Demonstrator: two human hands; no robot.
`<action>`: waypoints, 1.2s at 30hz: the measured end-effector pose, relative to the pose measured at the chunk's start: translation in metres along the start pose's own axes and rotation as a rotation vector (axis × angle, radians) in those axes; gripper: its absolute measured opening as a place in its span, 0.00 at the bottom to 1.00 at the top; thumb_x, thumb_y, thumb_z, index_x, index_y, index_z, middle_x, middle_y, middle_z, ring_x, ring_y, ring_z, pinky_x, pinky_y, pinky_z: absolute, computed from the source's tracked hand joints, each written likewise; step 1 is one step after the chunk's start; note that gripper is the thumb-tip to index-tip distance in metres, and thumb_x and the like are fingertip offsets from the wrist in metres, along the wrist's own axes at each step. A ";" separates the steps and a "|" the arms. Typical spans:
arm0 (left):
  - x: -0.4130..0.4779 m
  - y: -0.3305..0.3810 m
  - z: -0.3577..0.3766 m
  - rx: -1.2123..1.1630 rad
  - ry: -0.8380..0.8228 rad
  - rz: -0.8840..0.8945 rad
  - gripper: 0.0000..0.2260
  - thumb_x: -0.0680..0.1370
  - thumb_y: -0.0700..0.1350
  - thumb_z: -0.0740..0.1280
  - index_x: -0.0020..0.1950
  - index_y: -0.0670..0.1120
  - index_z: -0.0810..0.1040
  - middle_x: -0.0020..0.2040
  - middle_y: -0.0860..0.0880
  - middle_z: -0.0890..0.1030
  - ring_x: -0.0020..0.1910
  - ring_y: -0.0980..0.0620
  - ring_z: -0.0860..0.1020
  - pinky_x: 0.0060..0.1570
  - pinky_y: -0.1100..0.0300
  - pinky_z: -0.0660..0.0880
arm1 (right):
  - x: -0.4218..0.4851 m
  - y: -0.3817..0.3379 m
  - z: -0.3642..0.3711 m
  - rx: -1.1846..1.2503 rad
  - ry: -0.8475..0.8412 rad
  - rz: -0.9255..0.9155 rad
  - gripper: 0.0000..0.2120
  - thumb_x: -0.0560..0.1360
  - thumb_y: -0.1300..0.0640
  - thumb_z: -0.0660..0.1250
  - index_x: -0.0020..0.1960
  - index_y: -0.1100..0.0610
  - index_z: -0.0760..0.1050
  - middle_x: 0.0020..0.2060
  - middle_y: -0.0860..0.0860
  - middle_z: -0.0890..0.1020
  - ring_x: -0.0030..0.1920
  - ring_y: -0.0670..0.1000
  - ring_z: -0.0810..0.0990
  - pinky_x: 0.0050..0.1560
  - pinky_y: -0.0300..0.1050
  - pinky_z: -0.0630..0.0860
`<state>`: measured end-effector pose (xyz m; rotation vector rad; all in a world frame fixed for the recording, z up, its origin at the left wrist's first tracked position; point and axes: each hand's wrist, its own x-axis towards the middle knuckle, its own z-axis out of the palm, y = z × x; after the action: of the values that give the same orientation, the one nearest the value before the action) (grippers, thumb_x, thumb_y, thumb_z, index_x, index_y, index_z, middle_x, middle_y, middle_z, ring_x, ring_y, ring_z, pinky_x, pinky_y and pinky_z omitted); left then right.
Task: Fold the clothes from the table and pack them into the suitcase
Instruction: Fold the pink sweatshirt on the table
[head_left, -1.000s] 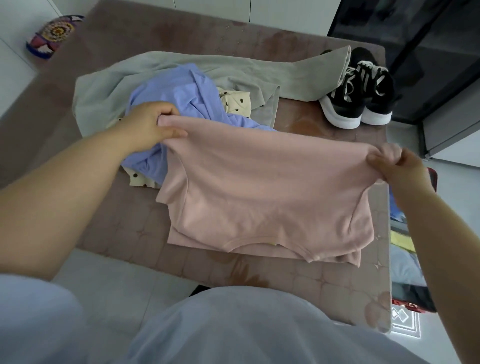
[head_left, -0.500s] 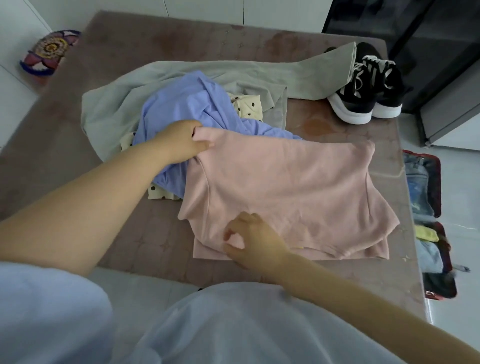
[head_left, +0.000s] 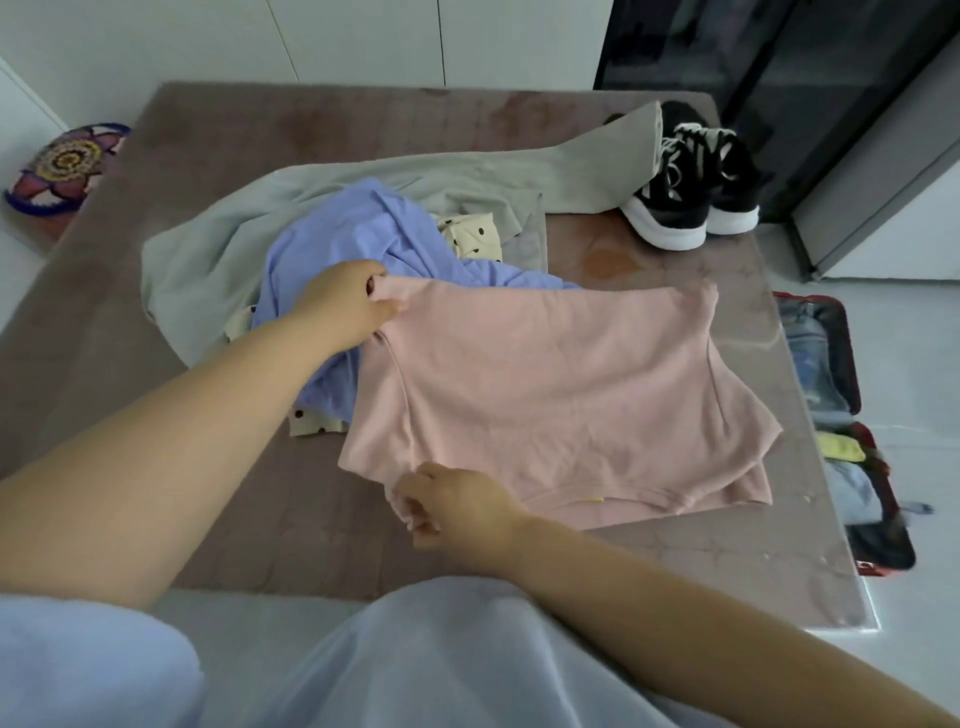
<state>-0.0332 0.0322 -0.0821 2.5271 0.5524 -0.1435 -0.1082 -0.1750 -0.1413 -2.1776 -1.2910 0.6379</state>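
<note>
Both hands were clamped on the pink T-shirt (head_left: 561, 395): the left hand (head_left: 345, 304) pinched its far left corner, the right hand (head_left: 457, 504) its near left hem. The shirt lay on the table (head_left: 260, 519), overlapping a lavender garment (head_left: 353, 228) at its left. The open suitcase (head_left: 852, 415) sat to its right.

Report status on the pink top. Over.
Left hand pinches far-left corner of the folded pink fabric top; right hand grips its near-left edge. Top partly overlaps crumpled lilac garment. Red suitcase open on floor.
</note>
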 end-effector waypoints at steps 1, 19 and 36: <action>0.002 0.004 -0.006 -0.014 0.000 0.024 0.04 0.74 0.39 0.67 0.47 0.41 0.76 0.42 0.46 0.75 0.45 0.44 0.73 0.43 0.57 0.65 | -0.013 0.000 -0.012 0.145 0.070 0.028 0.08 0.68 0.62 0.67 0.47 0.57 0.74 0.46 0.55 0.78 0.43 0.58 0.78 0.41 0.46 0.71; 0.066 0.259 0.098 0.183 -0.109 0.291 0.16 0.78 0.53 0.62 0.60 0.44 0.74 0.59 0.44 0.76 0.56 0.43 0.74 0.52 0.56 0.69 | -0.190 0.177 -0.111 0.829 0.720 0.972 0.16 0.61 0.54 0.66 0.48 0.58 0.72 0.40 0.53 0.78 0.44 0.57 0.80 0.48 0.56 0.79; 0.067 0.193 0.172 0.417 0.081 0.094 0.16 0.79 0.52 0.60 0.65 0.51 0.70 0.62 0.45 0.70 0.62 0.42 0.65 0.64 0.51 0.56 | -0.214 0.206 -0.116 0.292 0.362 0.839 0.19 0.73 0.60 0.66 0.62 0.55 0.64 0.35 0.47 0.76 0.37 0.46 0.75 0.38 0.38 0.69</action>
<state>0.1095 -0.1836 -0.1474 2.9703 0.4713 -0.1336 0.0049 -0.4731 -0.1603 -2.3782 -0.0517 0.6308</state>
